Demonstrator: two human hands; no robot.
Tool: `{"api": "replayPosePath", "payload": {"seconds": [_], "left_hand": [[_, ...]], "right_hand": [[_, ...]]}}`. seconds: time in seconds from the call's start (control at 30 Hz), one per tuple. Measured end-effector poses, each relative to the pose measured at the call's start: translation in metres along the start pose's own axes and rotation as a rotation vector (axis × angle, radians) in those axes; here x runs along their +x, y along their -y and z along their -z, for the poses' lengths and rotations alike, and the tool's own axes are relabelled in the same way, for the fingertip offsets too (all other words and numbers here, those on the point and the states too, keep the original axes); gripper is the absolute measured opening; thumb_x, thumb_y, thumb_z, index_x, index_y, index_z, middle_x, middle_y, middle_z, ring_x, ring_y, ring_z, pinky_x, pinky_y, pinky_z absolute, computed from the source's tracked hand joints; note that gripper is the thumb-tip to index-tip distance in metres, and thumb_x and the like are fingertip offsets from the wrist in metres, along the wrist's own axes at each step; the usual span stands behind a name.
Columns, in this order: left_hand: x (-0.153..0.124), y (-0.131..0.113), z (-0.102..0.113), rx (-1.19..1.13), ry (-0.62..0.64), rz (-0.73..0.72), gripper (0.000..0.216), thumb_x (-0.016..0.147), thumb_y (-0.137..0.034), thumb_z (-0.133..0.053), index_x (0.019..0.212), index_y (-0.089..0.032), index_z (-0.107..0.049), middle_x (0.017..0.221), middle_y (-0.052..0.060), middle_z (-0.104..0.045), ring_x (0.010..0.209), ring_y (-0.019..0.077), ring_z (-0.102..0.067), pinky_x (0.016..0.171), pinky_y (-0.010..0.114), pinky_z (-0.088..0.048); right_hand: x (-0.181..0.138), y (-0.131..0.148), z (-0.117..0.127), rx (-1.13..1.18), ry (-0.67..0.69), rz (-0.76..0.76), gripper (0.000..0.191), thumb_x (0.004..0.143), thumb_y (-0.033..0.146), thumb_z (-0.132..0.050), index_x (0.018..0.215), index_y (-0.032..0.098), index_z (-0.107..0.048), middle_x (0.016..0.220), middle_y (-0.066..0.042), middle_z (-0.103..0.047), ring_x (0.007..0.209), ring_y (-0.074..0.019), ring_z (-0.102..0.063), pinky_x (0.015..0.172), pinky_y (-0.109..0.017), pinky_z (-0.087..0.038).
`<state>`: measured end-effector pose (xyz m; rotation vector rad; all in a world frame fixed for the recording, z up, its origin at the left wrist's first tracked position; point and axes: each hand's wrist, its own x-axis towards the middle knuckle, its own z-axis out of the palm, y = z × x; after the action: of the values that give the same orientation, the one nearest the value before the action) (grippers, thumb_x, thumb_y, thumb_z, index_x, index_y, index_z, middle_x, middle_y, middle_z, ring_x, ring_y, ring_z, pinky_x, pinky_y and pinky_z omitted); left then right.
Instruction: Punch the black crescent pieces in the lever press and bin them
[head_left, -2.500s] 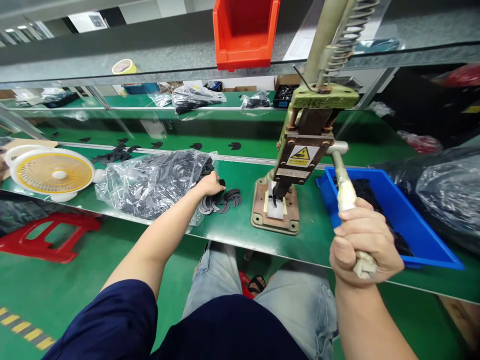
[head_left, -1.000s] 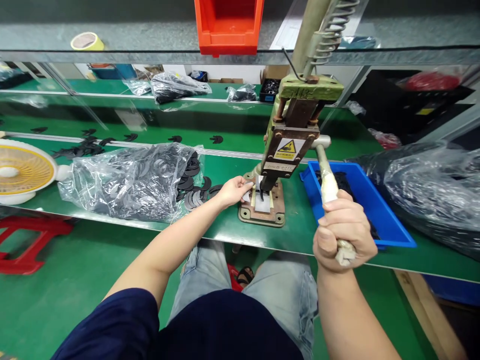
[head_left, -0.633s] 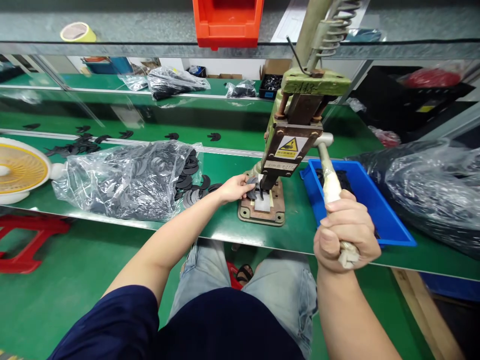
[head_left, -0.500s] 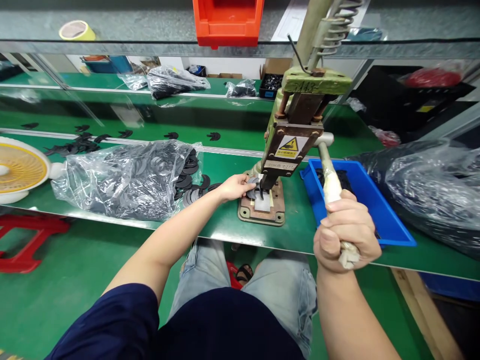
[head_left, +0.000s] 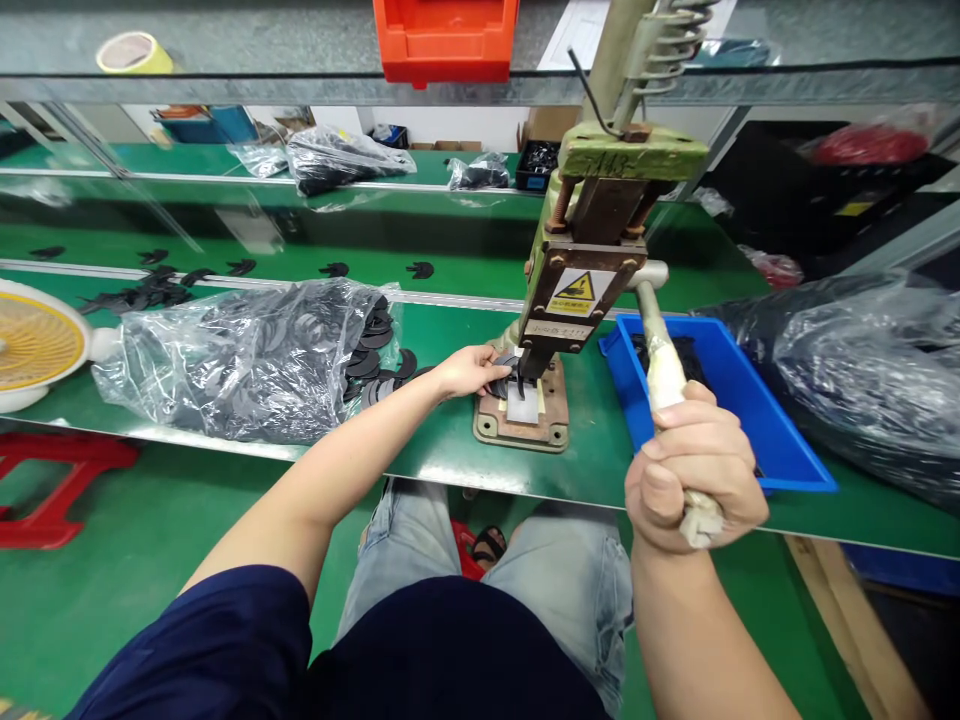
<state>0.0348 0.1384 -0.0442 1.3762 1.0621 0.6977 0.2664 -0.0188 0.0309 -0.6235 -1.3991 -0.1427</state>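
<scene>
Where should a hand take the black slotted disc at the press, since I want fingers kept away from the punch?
Probably by the black slotted disc's outer left rim, coming in low from the left, as the left hand does. The disc lies flat on the press base, its right part under the punch, so only the left edge stays clear. The right hand grips the lever.

The press head (head_left: 577, 300) hides, it seems, the black part's (head_left: 504, 362) far edge.

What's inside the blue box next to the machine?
The blue tray holds dark flat pieces at its far end. The lever and the right hand cover part of it.
</scene>
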Motion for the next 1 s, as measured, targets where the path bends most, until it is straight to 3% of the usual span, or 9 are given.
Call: {"api": "replayPosePath", "payload": {"seconds": [0.3, 0.4, 0.47, 0.53, 0.6, 0.67, 0.8, 0.87, 1.0], "left_hand": [[0.007, -0.004, 0.005, -0.058, 0.071, 0.216, 0.046, 0.073, -0.041, -0.095, 0.075, -0.017, -0.056, 0.059, 0.004, -0.068, 0.049, 0.0172, -0.069, 0.044, 0.021, -0.052], [0.006, -0.004, 0.003, -0.124, 0.079, 0.284, 0.045, 0.072, -0.041, -0.097, 0.078, -0.016, -0.059, 0.063, 0.007, -0.072, 0.051, 0.0185, -0.072, 0.046, 0.021, -0.054], [0.003, -0.006, -0.001, -0.149, 0.063, 0.277, 0.044, 0.073, -0.04, -0.096, 0.08, -0.016, -0.06, 0.064, 0.006, -0.073, 0.051, 0.0172, -0.071, 0.047, 0.02, -0.055], [-0.002, -0.009, -0.005, -0.149, 0.041, 0.255, 0.042, 0.077, -0.039, -0.093, 0.079, -0.016, -0.059, 0.062, 0.005, -0.072, 0.051, 0.0164, -0.071, 0.047, 0.02, -0.055], [-0.009, -0.015, -0.007, -0.144, 0.013, 0.226, 0.04, 0.08, -0.038, -0.091, 0.079, -0.016, -0.058, 0.062, 0.006, -0.072, 0.05, 0.0157, -0.07, 0.048, 0.02, -0.055], [-0.022, -0.021, -0.007, -0.149, -0.002, 0.184, 0.04, 0.082, -0.038, -0.09, 0.079, -0.016, -0.056, 0.063, 0.006, -0.072, 0.05, 0.0151, -0.069, 0.048, 0.021, -0.055], [-0.063, -0.032, 0.0, -0.198, 0.044, 0.051, 0.045, 0.082, -0.045, -0.089, 0.08, -0.016, -0.055, 0.063, 0.005, -0.071, 0.05, 0.0145, -0.069, 0.048, 0.021, -0.055], [-0.086, -0.037, 0.0, -0.214, 0.088, -0.006, 0.048, 0.08, -0.05, -0.089, 0.081, -0.017, -0.055, 0.064, 0.004, -0.071, 0.05, 0.0145, -0.069, 0.048, 0.022, -0.055], [-0.123, -0.045, -0.008, -0.227, 0.153, -0.06, 0.049, 0.079, -0.053, -0.088, 0.081, -0.017, -0.055, 0.066, 0.004, -0.072, 0.05, 0.0141, -0.068, 0.049, 0.023, -0.055]], "right_hand": [[-0.004, 0.001, -0.002, -0.011, -0.033, -0.023, 0.026, 0.078, 0.037, -0.071, 0.061, 0.027, -0.053, 0.06, 0.004, -0.057, 0.072, -0.0207, -0.065, 0.098, -0.061, -0.056], [0.014, 0.005, -0.008, 0.029, -0.065, -0.015, 0.025, 0.082, 0.04, -0.073, 0.065, 0.028, -0.059, 0.061, 0.004, -0.056, 0.071, -0.0199, -0.065, 0.095, -0.059, -0.058], [0.042, 0.008, -0.016, 0.093, -0.111, 0.009, 0.016, 0.081, 0.044, -0.077, 0.081, 0.029, -0.07, 0.07, 0.002, -0.06, 0.077, -0.0197, -0.067, 0.093, -0.056, -0.059], [0.078, 0.009, -0.022, 0.155, -0.12, 0.051, 0.033, 0.081, 0.046, -0.079, 0.11, 0.031, -0.074, 0.095, -0.001, -0.067, 0.092, -0.0199, -0.069, 0.098, -0.052, -0.058], [0.108, 0.006, -0.024, 0.195, -0.063, 0.024, 0.049, 0.086, 0.048, -0.074, 0.132, 0.032, -0.067, 0.123, -0.003, -0.065, 0.11, -0.0201, -0.067, 0.107, -0.049, -0.055], [0.117, 0.0, -0.022, 0.189, -0.052, -0.047, 0.054, 0.091, 0.05, -0.068, 0.141, 0.029, -0.06, 0.13, -0.005, -0.062, 0.115, -0.0194, -0.065, 0.105, -0.043, -0.054], [0.059, -0.016, -0.016, 0.063, -0.118, -0.202, 0.042, 0.091, 0.038, -0.071, 0.132, 0.029, -0.061, 0.123, -0.003, -0.065, 0.106, -0.0124, -0.066, 0.097, -0.032, -0.055], [0.008, -0.018, -0.02, 0.06, 0.047, -0.337, 0.028, 0.089, 0.028, -0.075, 0.115, 0.023, -0.068, 0.099, -0.002, -0.07, 0.091, -0.0122, -0.069, 0.086, -0.029, -0.059], [-0.069, -0.008, -0.04, 0.121, 0.379, -0.58, 0.028, 0.086, 0.035, -0.078, 0.111, 0.024, -0.07, 0.094, -0.004, -0.077, 0.081, -0.0174, -0.074, 0.071, -0.032, -0.064]]}}
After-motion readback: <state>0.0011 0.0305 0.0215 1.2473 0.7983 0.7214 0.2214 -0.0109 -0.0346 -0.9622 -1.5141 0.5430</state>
